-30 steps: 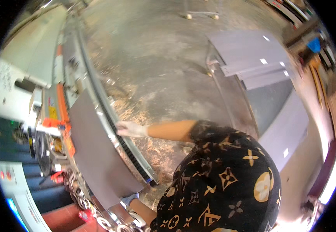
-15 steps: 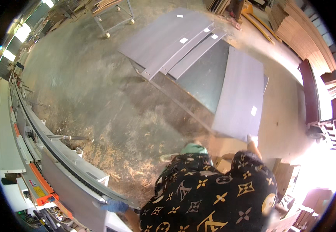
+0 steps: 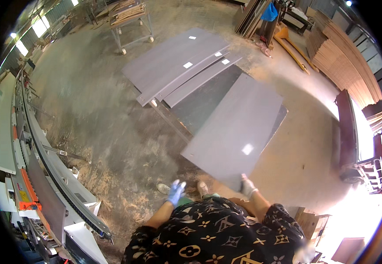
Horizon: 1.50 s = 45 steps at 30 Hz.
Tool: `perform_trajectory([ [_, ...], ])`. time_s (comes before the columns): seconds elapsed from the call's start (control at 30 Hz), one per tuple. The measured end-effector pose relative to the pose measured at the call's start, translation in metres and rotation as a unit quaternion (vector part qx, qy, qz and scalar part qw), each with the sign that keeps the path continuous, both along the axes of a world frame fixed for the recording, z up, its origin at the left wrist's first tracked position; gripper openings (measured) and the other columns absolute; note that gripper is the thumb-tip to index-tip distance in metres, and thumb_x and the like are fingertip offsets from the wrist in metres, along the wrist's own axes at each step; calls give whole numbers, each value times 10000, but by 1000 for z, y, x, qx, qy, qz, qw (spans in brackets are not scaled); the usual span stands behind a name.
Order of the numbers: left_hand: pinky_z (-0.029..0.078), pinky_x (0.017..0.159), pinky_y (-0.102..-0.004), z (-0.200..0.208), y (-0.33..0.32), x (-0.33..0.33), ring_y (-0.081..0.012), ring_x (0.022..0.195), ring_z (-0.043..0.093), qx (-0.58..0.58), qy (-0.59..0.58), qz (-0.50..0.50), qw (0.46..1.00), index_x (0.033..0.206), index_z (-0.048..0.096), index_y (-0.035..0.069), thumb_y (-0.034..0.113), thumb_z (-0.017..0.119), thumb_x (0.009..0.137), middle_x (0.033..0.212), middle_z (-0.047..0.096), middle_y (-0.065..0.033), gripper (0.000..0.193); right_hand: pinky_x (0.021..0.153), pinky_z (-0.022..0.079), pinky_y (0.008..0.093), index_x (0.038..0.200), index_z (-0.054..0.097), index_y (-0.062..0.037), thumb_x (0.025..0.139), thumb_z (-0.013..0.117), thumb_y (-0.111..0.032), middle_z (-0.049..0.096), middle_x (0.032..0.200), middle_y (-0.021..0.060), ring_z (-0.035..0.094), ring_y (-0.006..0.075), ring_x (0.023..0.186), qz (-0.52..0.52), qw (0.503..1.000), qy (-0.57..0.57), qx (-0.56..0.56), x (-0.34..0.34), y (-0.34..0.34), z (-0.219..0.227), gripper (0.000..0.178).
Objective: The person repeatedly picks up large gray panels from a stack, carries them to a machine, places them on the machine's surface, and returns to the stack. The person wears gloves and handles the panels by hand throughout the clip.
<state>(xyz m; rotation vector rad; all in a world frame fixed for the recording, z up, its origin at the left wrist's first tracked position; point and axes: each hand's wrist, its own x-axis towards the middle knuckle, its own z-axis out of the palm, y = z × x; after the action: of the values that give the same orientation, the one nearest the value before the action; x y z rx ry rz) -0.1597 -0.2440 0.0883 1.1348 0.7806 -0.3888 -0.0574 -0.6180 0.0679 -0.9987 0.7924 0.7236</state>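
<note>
A large flat grey panel [image 3: 235, 127] with a small white label near its close end lies slanted over a dark table top [image 3: 204, 94]. At the panel's nearest corner, my right hand [image 3: 248, 187], in a pale glove, grips the edge with the thumb on top. My left hand [image 3: 176, 192], in a blue glove, is held out in front of my body, fingers apart and holding nothing, left of the panel's near edge. More grey panels lie at the far left of the table: a wide one [image 3: 173, 61] and a narrow strip [image 3: 202, 81], both labelled.
On my left runs a long machine [image 3: 63, 163] with a black-edged rail and orange parts. A wheeled cart [image 3: 131, 26] with wood strips stands far off. A yellow pallet jack [image 3: 290, 48], stacked brown sheets [image 3: 345, 61] and a dark red panel [image 3: 345, 132] are at the right.
My left hand has left the machine's edge and come in front of me. The gripped panel has swung round, its near end moving left and toward me with my right hand.
</note>
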Motion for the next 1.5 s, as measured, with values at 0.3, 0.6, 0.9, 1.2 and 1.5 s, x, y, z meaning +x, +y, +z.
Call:
perform_trajectory([
  [0.3,482,812,-361,95,30,16,-211,924,585,70,-93,210,971,1160,557,25,353,694,799,1055,615,-98,507,937,431,436,1220,462,-26,905,524,-378,497,1232,115,498,268,1121,125,945,-31,301,-17,115,84,477],
  [0.6,493,806,-317,214,108,-187,-196,898,591,311,25,289,905,1140,579,-25,301,684,813,1012,636,-114,473,904,445,406,1277,438,-87,857,526,-529,523,1200,87,509,268,1063,181,954,-155,184,6,155,122,617],
  [0.9,491,754,-302,192,46,-394,-151,877,582,313,-93,673,664,1117,598,-6,181,673,829,968,649,-70,352,853,468,362,1225,479,-49,869,563,-419,548,1140,99,537,228,1045,567,769,-144,256,-26,417,194,520],
  [1.2,507,800,-321,155,-43,-417,-194,913,586,305,-116,866,379,1185,535,-13,238,727,788,1084,608,-79,507,1006,367,409,1273,438,-63,875,572,-291,478,1274,107,459,268,1167,692,671,50,261,-172,619,200,478],
  [1.5,524,780,-375,125,-39,-393,-242,861,619,181,-109,937,280,1112,583,8,308,626,849,1020,633,-115,401,1056,300,391,1303,411,-74,856,583,-314,393,1367,81,372,253,1250,736,590,36,330,-243,690,193,535],
])
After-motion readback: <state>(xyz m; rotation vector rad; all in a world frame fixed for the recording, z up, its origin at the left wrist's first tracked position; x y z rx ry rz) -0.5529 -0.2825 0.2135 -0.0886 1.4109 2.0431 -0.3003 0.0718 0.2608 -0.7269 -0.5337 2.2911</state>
